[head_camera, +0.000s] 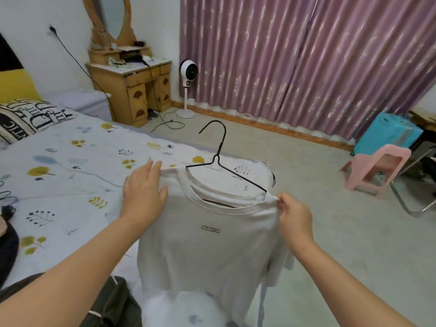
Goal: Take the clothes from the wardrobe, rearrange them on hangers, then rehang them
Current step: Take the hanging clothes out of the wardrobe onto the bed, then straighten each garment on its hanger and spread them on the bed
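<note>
A white T-shirt point(207, 251) with small black chest lettering lies over the corner of the bed point(77, 166). A black wire hanger point(218, 159) sits inside its neck opening, hook pointing up and away. My left hand point(144, 190) rests flat on the shirt's left shoulder, fingers straight. The shirt's right shoulder is pinched at the collar seam by my right hand point(292, 215), just beside the hanger's right arm. The hanger's lower bar is mostly hidden under the fabric.
A dark green garment point(111, 300) lies at the bed's near edge and a black one point(7, 244) at far left. A wooden dresser point(136, 86), standing fan point(187, 90), pink stool point(377, 168) and blue suitcase point(389, 133) stand on the floor before purple curtains.
</note>
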Demonstrator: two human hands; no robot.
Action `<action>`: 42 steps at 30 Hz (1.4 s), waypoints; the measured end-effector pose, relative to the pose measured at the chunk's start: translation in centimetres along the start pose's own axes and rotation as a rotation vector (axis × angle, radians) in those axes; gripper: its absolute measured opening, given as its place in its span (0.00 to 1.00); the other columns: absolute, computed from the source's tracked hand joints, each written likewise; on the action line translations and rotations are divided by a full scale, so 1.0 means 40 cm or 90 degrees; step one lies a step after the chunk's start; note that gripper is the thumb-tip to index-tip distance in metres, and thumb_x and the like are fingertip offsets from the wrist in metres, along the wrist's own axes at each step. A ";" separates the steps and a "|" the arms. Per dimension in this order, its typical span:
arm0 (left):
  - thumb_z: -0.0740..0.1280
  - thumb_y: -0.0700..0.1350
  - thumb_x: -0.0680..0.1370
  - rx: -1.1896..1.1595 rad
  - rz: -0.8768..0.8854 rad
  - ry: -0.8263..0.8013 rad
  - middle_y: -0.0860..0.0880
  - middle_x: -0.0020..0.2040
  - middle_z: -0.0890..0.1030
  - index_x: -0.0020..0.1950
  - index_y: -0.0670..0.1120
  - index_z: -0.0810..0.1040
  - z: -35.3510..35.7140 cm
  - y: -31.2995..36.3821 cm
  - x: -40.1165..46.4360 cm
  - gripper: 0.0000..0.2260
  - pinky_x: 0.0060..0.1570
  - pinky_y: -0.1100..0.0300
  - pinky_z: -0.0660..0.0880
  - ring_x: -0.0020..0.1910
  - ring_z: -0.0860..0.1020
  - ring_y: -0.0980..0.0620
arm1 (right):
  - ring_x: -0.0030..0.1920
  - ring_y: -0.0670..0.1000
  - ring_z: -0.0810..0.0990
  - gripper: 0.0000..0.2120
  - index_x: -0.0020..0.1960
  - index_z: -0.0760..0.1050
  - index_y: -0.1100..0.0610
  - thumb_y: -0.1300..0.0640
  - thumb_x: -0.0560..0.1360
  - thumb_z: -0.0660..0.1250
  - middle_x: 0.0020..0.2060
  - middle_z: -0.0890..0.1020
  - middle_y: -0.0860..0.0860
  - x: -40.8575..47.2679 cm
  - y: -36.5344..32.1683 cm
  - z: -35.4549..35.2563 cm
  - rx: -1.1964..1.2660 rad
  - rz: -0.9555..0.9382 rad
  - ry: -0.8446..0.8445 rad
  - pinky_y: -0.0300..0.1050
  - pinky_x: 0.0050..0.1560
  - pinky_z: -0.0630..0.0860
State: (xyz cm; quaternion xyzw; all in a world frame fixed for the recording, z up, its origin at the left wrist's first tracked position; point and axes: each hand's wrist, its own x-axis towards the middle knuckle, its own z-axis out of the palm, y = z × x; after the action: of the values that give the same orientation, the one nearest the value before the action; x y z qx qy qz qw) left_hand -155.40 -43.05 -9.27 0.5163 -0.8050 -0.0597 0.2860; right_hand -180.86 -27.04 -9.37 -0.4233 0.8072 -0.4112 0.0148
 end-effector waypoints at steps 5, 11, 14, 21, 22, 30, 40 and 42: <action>0.62 0.43 0.76 0.098 -0.064 -0.124 0.43 0.75 0.58 0.74 0.43 0.58 0.272 0.033 0.040 0.27 0.68 0.50 0.58 0.73 0.59 0.45 | 0.30 0.50 0.68 0.17 0.33 0.67 0.54 0.74 0.71 0.58 0.27 0.72 0.54 0.265 0.210 0.148 -0.002 0.023 -0.056 0.31 0.28 0.61; 0.55 0.50 0.80 0.195 -0.084 -0.367 0.48 0.77 0.50 0.76 0.48 0.50 0.694 0.075 0.043 0.26 0.72 0.52 0.54 0.76 0.52 0.50 | 0.38 0.60 0.74 0.08 0.42 0.74 0.61 0.68 0.76 0.58 0.36 0.78 0.62 0.563 0.485 0.365 -0.031 0.075 -0.097 0.47 0.33 0.61; 0.52 0.50 0.81 0.209 -0.110 -0.446 0.48 0.78 0.44 0.77 0.49 0.46 0.887 0.078 0.046 0.26 0.73 0.49 0.49 0.76 0.46 0.48 | 0.38 0.60 0.73 0.07 0.45 0.74 0.63 0.67 0.76 0.57 0.39 0.78 0.63 0.681 0.612 0.490 -0.082 0.075 -0.114 0.47 0.34 0.60; 0.50 0.55 0.81 0.233 -0.149 -0.534 0.47 0.77 0.38 0.77 0.50 0.40 1.210 0.011 0.037 0.28 0.73 0.46 0.43 0.76 0.39 0.44 | 0.43 0.60 0.74 0.10 0.52 0.75 0.65 0.67 0.77 0.55 0.47 0.79 0.65 0.878 0.823 0.746 -0.116 0.118 -0.141 0.46 0.41 0.65; 0.49 0.56 0.81 0.235 -0.157 -0.538 0.47 0.77 0.36 0.76 0.50 0.39 1.242 -0.003 0.037 0.29 0.73 0.45 0.42 0.76 0.38 0.44 | 0.47 0.62 0.75 0.11 0.53 0.74 0.65 0.67 0.77 0.55 0.49 0.79 0.65 0.895 0.842 0.780 -0.125 0.115 -0.150 0.47 0.44 0.66; 0.53 0.58 0.70 0.266 -0.085 -0.480 0.39 0.62 0.77 0.61 0.45 0.79 1.352 -0.040 0.016 0.28 0.64 0.50 0.47 0.60 0.76 0.37 | 0.76 0.56 0.44 0.27 0.76 0.50 0.54 0.50 0.80 0.54 0.76 0.48 0.58 0.737 0.953 1.034 -0.330 0.000 -0.303 0.61 0.72 0.42; 0.46 0.62 0.79 0.228 -0.169 -0.619 0.47 0.74 0.30 0.75 0.53 0.33 1.387 -0.087 0.023 0.31 0.70 0.45 0.32 0.73 0.30 0.45 | 0.76 0.56 0.39 0.29 0.77 0.43 0.53 0.45 0.81 0.50 0.76 0.41 0.56 0.745 0.938 1.028 -0.378 0.031 -0.550 0.61 0.72 0.46; 0.49 0.61 0.79 0.237 -0.177 -0.670 0.46 0.75 0.32 0.75 0.53 0.35 1.360 -0.070 0.052 0.32 0.71 0.45 0.35 0.74 0.32 0.45 | 0.75 0.59 0.50 0.25 0.73 0.55 0.57 0.50 0.79 0.55 0.75 0.51 0.60 0.725 0.903 0.974 -0.359 0.016 -0.522 0.56 0.70 0.57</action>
State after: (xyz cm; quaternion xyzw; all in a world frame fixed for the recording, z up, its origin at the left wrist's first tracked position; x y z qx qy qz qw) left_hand -182.22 -56.99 -54.64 0.5597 -0.7604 -0.2030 -0.2594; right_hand -209.20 -61.64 -50.16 -0.5279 0.8197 0.0233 0.2208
